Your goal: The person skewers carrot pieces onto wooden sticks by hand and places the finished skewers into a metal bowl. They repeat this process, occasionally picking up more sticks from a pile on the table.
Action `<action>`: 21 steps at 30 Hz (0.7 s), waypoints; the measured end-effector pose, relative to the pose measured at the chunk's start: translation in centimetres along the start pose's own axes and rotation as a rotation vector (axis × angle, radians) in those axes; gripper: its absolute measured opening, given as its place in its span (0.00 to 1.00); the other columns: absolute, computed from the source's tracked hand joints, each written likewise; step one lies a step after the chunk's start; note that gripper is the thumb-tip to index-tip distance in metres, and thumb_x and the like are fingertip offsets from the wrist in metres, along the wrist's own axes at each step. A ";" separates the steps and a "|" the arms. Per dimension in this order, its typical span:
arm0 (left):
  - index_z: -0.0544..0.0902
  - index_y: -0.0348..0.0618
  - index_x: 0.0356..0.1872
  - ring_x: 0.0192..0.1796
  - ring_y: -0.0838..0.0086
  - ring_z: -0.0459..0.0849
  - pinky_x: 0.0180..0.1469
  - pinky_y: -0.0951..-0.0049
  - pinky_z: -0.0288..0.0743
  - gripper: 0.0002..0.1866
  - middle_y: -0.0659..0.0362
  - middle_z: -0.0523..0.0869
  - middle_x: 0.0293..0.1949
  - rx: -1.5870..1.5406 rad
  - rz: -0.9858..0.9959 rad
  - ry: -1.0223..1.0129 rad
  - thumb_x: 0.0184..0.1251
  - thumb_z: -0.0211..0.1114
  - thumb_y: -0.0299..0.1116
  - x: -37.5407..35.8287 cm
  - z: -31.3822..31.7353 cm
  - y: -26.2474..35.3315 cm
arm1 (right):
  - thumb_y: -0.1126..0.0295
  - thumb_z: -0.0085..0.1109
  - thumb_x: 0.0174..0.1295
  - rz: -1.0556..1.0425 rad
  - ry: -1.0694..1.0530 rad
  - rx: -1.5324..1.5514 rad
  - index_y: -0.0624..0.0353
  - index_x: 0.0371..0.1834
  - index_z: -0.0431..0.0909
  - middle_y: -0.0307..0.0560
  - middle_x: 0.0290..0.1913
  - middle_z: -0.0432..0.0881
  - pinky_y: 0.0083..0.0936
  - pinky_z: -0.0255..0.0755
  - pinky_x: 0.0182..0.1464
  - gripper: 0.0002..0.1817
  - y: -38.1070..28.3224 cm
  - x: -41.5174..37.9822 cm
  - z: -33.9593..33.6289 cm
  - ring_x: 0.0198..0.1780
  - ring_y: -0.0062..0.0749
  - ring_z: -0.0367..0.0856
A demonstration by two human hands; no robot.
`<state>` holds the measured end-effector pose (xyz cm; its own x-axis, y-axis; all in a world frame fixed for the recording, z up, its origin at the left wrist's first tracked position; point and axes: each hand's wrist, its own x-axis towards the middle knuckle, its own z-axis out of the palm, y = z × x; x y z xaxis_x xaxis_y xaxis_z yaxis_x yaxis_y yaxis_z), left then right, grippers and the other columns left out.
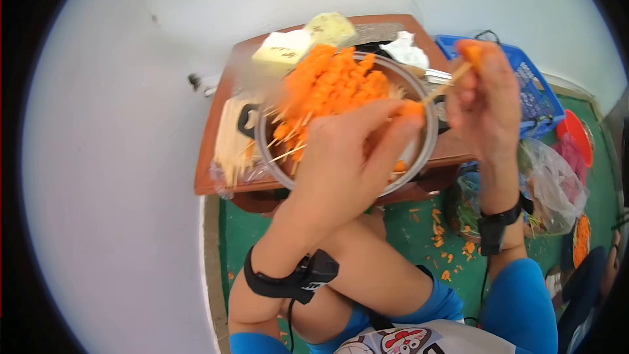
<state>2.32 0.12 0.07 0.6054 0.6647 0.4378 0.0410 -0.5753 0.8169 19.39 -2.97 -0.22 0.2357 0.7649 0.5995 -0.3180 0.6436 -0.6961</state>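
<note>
Over a round clear tub (pixel 429 141), my left hand (pixel 357 151) is closed with an orange piece (pixel 411 109) pinched between thumb and fingertips. A thin wooden stick (pixel 447 84) runs from that piece up to my right hand (pixel 488 98). My right hand is closed on the stick's other end, where another orange piece (pixel 472 56) shows at the fingertips. Inside the tub lies a heap of skewered orange pieces (pixel 341 82), their sticks pointing toward the front left. My left forearm hides part of the tub's front.
Bare sticks (pixel 230 137) lie at the brown table's (pixel 211 157) left. Yellowish blocks (pixel 283 51) and white tissue (pixel 407 50) are behind the tub. A blue basket (pixel 553 108), red bowl (pixel 576 136) and plastic bag (pixel 553 187) stand right. Orange scraps (pixel 438 228) litter the green floor.
</note>
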 end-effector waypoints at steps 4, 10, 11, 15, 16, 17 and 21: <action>0.76 0.36 0.31 0.11 0.74 0.68 0.14 0.79 0.61 0.11 0.57 0.72 0.13 0.219 0.327 0.356 0.57 0.56 0.35 0.3 1.1 -0.7 | 0.65 0.46 0.59 0.047 0.076 0.075 0.66 0.36 0.70 0.32 0.16 0.61 0.12 0.62 0.14 0.13 0.2 0.4 1.1 0.16 0.13 0.58; 0.72 0.36 0.36 0.06 0.90 0.45 0.06 0.88 0.41 0.21 0.69 0.58 0.09 -1.134 -0.777 -0.252 0.66 0.38 0.45 -0.4 -1.9 2.7 | 0.61 0.41 0.61 0.087 -0.154 0.171 0.67 0.41 0.67 0.33 0.19 0.57 0.10 0.55 0.13 0.17 1.1 1.0 1.1 0.21 0.13 0.56; 0.74 0.34 0.35 0.08 0.90 0.53 0.09 0.89 0.47 0.18 0.67 0.64 0.10 -1.127 -0.695 -0.271 0.65 0.43 0.40 -0.6 -2.2 2.6 | 0.61 0.41 0.61 0.076 -0.149 0.155 0.67 0.41 0.67 0.33 0.19 0.57 0.10 0.54 0.12 0.17 1.1 1.0 1.2 0.21 0.13 0.56; 0.76 0.32 0.32 0.17 0.81 0.70 0.20 0.85 0.62 0.10 0.61 0.76 0.19 0.308 0.165 0.279 0.57 0.57 0.31 -1.0 0.2 1.0 | 0.63 0.45 0.59 0.049 -0.099 0.088 0.65 0.35 0.68 0.33 0.16 0.60 0.10 0.56 0.11 0.13 0.0 1.1 1.8 0.16 0.11 0.55; 0.76 0.32 0.32 0.17 0.81 0.70 0.20 0.85 0.62 0.10 0.61 0.76 0.19 0.310 0.162 0.279 0.57 0.57 0.31 -0.9 0.2 0.7 | 0.64 0.45 0.59 0.055 -0.067 0.022 0.66 0.35 0.68 0.33 0.16 0.60 0.10 0.55 0.11 0.13 -0.1 1.1 1.9 0.16 0.11 0.55; 0.75 0.32 0.32 0.15 0.83 0.67 0.18 0.86 0.59 0.11 0.62 0.74 0.17 0.250 0.148 0.268 0.58 0.55 0.33 -0.7 0.2 0.6 | 0.64 0.46 0.59 0.059 -0.036 -0.044 0.66 0.34 0.68 0.33 0.16 0.61 0.09 0.54 0.11 0.13 -0.1 1.2 2.0 0.15 0.10 0.55; 0.74 0.32 0.34 0.10 0.87 0.56 0.13 0.88 0.50 0.17 0.66 0.65 0.11 -1.014 -0.644 -0.314 0.63 0.47 0.40 -0.6 -2.9 2.8 | 0.64 0.45 0.60 0.095 -0.086 0.105 0.67 0.34 0.68 0.33 0.15 0.60 0.09 0.54 0.10 0.14 0.3 1.0 2.2 0.15 0.11 0.55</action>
<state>-0.23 -0.50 3.15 0.8725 0.4665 -0.1455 -0.1470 0.5346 0.8322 17.50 -2.06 1.09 0.1220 0.8140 0.5680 -0.4301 0.5591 -0.7088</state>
